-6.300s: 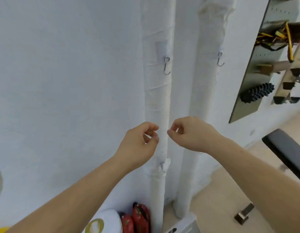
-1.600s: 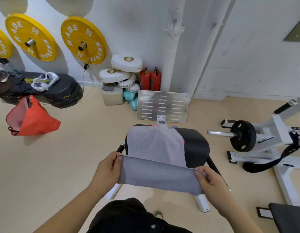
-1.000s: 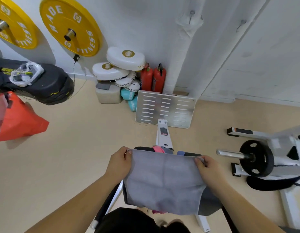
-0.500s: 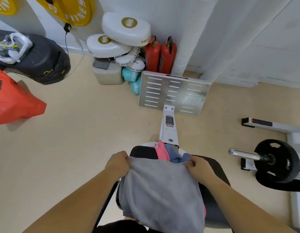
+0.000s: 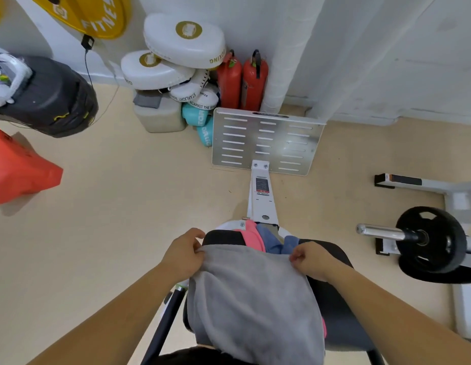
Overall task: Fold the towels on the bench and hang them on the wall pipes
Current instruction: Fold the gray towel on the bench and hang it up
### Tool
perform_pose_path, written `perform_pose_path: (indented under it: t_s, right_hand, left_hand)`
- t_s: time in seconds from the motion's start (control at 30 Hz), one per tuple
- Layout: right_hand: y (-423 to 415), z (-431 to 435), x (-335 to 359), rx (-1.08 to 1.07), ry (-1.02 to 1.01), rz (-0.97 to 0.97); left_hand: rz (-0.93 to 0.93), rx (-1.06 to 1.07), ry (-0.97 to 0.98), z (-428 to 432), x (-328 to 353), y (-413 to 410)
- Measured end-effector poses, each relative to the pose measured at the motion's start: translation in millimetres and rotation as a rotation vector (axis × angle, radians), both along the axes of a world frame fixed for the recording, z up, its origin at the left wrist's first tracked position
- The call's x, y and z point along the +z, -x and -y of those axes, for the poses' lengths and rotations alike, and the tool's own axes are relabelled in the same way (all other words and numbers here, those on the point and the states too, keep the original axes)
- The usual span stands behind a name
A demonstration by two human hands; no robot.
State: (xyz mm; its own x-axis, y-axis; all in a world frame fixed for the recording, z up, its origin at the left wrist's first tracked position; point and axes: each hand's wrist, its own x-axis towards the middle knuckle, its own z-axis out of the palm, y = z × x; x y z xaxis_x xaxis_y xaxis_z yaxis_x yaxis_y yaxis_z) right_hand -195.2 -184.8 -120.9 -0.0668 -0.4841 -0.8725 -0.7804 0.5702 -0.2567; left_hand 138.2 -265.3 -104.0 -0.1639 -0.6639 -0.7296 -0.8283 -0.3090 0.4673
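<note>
Carried the pinched edge of the grey towel (image 5: 255, 299) away from the body over the last second and a half, from the near end of the surface (image 5: 337, 312) to its far end. Kept both corners gripped throughout. Clamped the left corner between thumb and curled fingers of the left hand (image 5: 184, 255), and the right corner likewise in the right hand (image 5: 312, 260), well apart across the cloth's width. Lost the tautness of a second ago: left the cloth slack and mounded, draped over the black padded surface and spilling off its near end toward the body. Left the pink towel (image 5: 251, 234) and the blue towel (image 5: 279, 243) bunched just beyond the held edge, not yet folded.

Judged this as the first fold laid over, or nearly so. Could not tell whether the lower edges lined up under the top layer. Probably needed smoothing and a second fold before any trip to the wall pipes (image 5: 287, 54), with no towel on the stretch in view.
</note>
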Motion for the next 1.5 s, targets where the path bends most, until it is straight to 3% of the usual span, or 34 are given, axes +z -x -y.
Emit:
perform_pose_path:
  t_s: [0.1,0.3,0.4,0.63,0.77,0.87,1.07,1.2,1.33,1.5]
  right_hand:
    - [-5.1,-4.4,9.4,-0.058,0.043,0.046]
    - [-21.3,5.6,10.1,0.067,0.020,0.113]
    - [-26.2,15.2,10.1,-0.027,0.018,0.146]
    - [-4.3,3.1,49.8,-0.198,0.246,0.088]
    - [5.9,-18.8,100.1,-0.143,0.402,0.010]
    - [5.9,-35.7,146.9,-0.181,0.519,0.079]
    - [6.8,-64.2,220.9,-0.050,0.481,0.234]
    - [9.3,-82.9,239.5,-0.167,0.566,0.293]
    - [20.2,-99.3,250.8,-0.187,0.542,0.257]
    - [34.2,-127.6,269.2,-0.063,0.529,0.191]
  left_hand:
    - [-0.049,-0.042,0.041,-1.2,19.1,-4.8]
    - [-0.139,-0.035,0.172,-10.1,50.8,-8.9]
    - [-0.188,0.016,0.259,-15.7,59.8,-6.4]
    - [-0.199,0.103,0.320,-18.7,79.0,-12.0]
    - [-0.227,0.090,0.297,-20.3,94.0,-10.5]
    - [-0.240,0.099,0.302,-20.3,106.2,-8.4]
    - [-0.279,0.162,0.253,-21.0,135.1,-8.1]
    - [-0.358,0.229,0.203,-34.4,158.4,-3.4]
    - [-0.388,0.238,0.228,-55.5,188.5,-3.3]
    - [-0.378,0.161,0.359,-86.2,236.3,-4.8]
